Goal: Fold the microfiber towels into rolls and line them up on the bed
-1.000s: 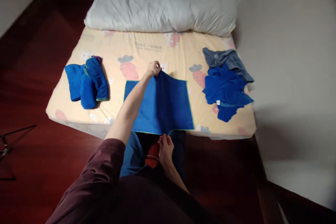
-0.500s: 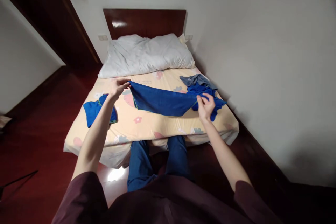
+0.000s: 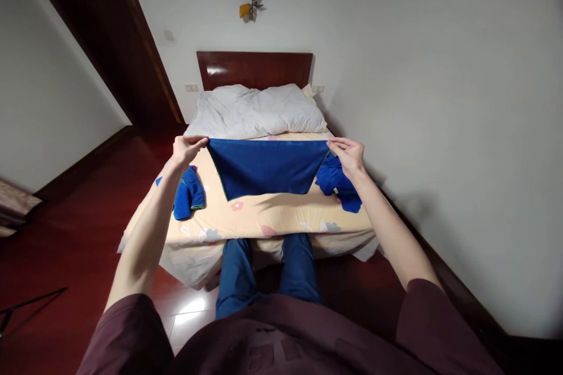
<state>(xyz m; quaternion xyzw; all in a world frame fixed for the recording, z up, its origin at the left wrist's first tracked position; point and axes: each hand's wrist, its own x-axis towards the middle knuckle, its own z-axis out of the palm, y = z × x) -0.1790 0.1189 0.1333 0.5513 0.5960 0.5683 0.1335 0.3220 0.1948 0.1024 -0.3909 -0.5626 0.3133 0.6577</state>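
A blue cloth (image 3: pixel 267 167) with thin green edging hangs stretched above the bed (image 3: pixel 250 220). My left hand (image 3: pixel 187 149) pinches its upper left corner, and my right hand (image 3: pixel 349 155) pinches the upper right one. The top edge between them is nearly straight, and the lower part hangs down. Below my left hand, partly behind the forearm, folded blue cloth (image 3: pixel 190 193) lies on the patterned sheet. A crumpled blue pile (image 3: pixel 336 181) lies under my right hand, partly hidden by that hand and forearm.
A white quilt (image 3: pixel 259 110) lies at the bed's head, before the dark headboard (image 3: pixel 259 67). A wall lamp (image 3: pixel 250 6) is above it. The right wall (image 3: pixel 475 129) runs close along the bed. At the lower left, a thin dark rod (image 3: pixel 35 300) is visible.
The blue cloth has been raised and pulled tauter, its top edge now level. My hands have moved slightly apart. The view has tilted up, bringing the whole wall lamp into sight.
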